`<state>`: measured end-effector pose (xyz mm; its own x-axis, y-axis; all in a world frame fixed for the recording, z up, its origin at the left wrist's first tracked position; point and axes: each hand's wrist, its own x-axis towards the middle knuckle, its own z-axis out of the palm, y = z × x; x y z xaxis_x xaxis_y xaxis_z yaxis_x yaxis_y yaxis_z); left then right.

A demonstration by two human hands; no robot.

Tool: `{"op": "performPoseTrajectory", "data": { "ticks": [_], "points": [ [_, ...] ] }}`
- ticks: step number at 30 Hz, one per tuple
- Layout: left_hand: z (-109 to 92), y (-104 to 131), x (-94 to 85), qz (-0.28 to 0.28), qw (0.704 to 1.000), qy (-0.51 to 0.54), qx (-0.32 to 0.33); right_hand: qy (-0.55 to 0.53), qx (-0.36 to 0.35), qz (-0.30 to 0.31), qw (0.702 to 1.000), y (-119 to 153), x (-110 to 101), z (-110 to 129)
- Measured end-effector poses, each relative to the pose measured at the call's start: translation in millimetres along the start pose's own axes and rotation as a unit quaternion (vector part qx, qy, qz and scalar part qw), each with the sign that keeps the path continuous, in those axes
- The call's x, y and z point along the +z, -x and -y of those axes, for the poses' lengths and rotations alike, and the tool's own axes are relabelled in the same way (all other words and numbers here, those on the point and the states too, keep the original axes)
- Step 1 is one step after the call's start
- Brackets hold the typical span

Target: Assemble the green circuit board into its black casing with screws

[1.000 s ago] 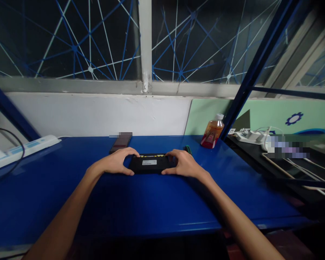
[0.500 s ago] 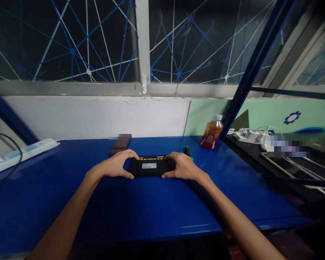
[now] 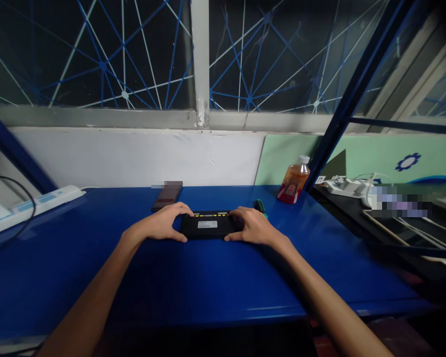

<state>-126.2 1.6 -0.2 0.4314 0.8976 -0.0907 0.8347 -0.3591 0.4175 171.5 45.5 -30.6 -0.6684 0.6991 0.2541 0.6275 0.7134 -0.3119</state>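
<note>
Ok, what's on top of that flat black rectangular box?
On the box: a white rectangular label, yellow marks along the far edge. The left hand and right hand hide parts of its ends.

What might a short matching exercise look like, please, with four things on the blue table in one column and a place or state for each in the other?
Column one
1. Black device
2. Bottle
3. Power strip
4. Green-and-black object

Column two
A. Partly hidden behind the right hand
B. Closed with a white cap
C. Between the two hands, with the left hand at one end
D. White, at the left side of the blue table

Right pairs: 1-C, 2-B, 3-D, 4-A
</note>
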Motion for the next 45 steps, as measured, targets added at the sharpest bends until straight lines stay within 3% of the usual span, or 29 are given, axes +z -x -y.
{"op": "performPoseTrajectory", "data": {
  "ticks": [45],
  "points": [
    [10,-7,10.8,-0.057,0.998,0.02,0.03,-0.004,0.02,-0.019,1.0,1,1,0]
  ]
}}
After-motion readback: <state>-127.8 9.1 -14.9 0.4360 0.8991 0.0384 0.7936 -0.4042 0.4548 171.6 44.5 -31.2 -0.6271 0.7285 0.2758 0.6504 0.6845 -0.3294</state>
